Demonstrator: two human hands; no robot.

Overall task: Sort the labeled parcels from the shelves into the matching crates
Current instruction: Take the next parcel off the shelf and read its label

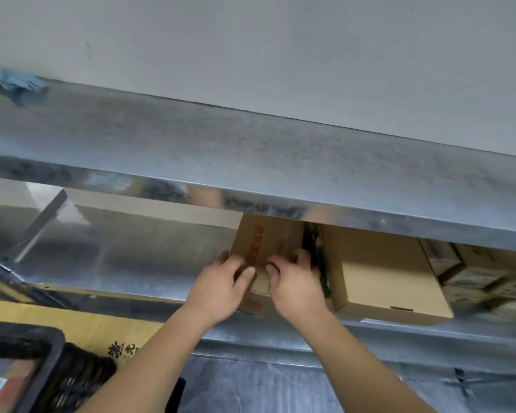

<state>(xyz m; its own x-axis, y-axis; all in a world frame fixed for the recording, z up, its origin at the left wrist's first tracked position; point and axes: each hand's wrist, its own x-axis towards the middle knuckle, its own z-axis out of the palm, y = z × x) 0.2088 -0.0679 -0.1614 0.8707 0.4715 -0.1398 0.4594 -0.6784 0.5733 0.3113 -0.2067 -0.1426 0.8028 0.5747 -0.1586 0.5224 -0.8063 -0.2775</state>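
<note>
A brown cardboard parcel (262,242) with red printed characters lies on the lower steel shelf (116,257), its near end sticking out over the shelf's front edge. My left hand (221,287) grips its near left corner, thumb on top. My right hand (295,281) grips its near right side, fingers curled over the edge. To its right lies a larger flat cardboard parcel (385,275). A black crate (27,368) sits at the bottom left; its contents are blurred.
The upper steel shelf (251,156) overhangs the parcels, with a blue-green glove (18,81) at its far left. More cardboard boxes (483,275) lie at the far right of the lower shelf. A yellow carton (81,329) stands behind the crate.
</note>
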